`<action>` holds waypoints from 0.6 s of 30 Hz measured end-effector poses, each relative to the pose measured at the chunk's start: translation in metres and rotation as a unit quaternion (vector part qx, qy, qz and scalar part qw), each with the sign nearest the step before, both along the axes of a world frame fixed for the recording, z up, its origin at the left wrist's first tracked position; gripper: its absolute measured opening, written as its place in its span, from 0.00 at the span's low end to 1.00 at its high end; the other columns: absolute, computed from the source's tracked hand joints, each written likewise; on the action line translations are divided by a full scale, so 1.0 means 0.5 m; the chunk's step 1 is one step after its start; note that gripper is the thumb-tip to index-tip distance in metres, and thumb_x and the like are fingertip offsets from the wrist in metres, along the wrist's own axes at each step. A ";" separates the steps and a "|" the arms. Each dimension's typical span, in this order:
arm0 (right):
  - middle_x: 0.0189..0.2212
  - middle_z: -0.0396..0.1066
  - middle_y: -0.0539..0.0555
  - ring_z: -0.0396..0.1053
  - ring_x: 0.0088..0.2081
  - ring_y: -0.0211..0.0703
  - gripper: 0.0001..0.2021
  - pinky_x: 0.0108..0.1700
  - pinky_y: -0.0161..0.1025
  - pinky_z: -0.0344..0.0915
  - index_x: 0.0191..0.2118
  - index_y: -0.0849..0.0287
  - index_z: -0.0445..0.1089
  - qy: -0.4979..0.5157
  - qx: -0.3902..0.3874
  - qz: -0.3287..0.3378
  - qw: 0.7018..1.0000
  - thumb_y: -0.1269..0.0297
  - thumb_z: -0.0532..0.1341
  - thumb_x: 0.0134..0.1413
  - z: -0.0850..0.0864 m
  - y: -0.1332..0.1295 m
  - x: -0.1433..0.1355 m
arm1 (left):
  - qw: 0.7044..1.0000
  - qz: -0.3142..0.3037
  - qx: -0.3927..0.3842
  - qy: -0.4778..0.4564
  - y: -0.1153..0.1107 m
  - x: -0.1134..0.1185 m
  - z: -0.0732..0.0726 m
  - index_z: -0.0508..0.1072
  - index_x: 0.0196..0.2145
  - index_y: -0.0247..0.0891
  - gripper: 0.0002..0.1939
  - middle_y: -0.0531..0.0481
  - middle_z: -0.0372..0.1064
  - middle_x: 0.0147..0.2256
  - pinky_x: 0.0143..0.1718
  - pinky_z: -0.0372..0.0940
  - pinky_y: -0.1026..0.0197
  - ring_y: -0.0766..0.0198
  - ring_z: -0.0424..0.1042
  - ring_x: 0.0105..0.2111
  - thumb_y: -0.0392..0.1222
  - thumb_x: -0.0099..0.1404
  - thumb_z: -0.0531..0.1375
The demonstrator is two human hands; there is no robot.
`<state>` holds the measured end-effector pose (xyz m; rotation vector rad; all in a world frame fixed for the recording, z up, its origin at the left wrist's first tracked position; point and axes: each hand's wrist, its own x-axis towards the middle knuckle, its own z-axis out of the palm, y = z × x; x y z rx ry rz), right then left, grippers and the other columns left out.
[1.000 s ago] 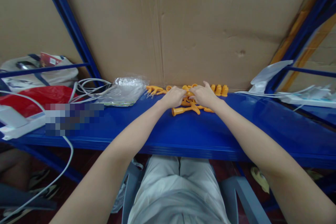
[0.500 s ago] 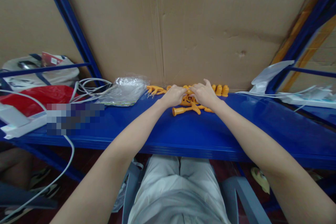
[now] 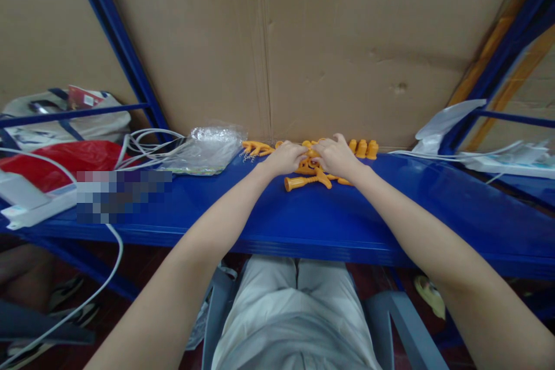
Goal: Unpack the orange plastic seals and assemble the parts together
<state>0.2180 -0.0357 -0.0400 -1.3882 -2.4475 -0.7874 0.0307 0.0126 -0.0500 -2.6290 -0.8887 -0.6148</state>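
Note:
Over the middle of the blue tabletop (image 3: 303, 222), my left hand (image 3: 285, 159) and my right hand (image 3: 338, 157) almost meet. Both have their fingers closed around a small orange plastic piece (image 3: 311, 152), whose shape is mostly hidden by them. My right thumb or a finger sticks up. Just below lies an orange plastic part with branching arms (image 3: 321, 177) and a tube with a flared end (image 3: 295, 184). Left of my hands are orange branch-shaped pieces (image 3: 256, 147) with thin coils. Several orange bell-like pieces (image 3: 372, 150) stand to the right.
A clear plastic bag (image 3: 208, 150) lies to the left, beside white cables (image 3: 150, 141) and a red bag (image 3: 82, 156). Cardboard (image 3: 329, 52) walls off the back. At the right stands a white object (image 3: 444, 124) with cables. Blue posts (image 3: 119, 40) frame the shelf.
My hands have stayed almost in place on the orange piece, with only slight shifts of the fingers. The surrounding parts have not moved.

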 end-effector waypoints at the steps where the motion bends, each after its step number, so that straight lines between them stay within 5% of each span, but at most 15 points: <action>1: 0.47 0.77 0.68 0.71 0.52 0.57 0.15 0.56 0.50 0.51 0.52 0.66 0.73 0.010 -0.013 0.001 1.000 0.67 0.53 0.68 -0.001 0.000 0.000 | 1.000 -0.002 0.019 0.011 0.000 0.000 0.001 0.76 0.33 0.34 0.12 0.43 0.78 0.32 0.39 0.63 0.58 0.58 0.74 0.33 0.32 0.66 0.53; 9: 0.56 0.73 0.67 0.70 0.56 0.55 0.18 0.49 0.45 0.62 0.59 0.64 0.68 0.057 -0.078 0.000 0.995 0.65 0.52 0.70 -0.009 0.012 0.006 | 0.995 0.018 0.078 0.063 -0.006 0.001 0.001 0.77 0.37 0.33 0.14 0.39 0.77 0.33 0.42 0.61 0.55 0.55 0.75 0.35 0.30 0.65 0.51; 18: 0.50 0.76 0.67 0.72 0.51 0.55 0.16 0.47 0.44 0.62 0.57 0.63 0.68 0.044 -0.065 0.004 0.997 0.66 0.54 0.68 -0.014 0.020 0.011 | 0.994 0.010 0.089 0.065 -0.010 0.007 0.003 0.78 0.39 0.33 0.15 0.39 0.78 0.34 0.45 0.61 0.53 0.56 0.75 0.36 0.29 0.63 0.52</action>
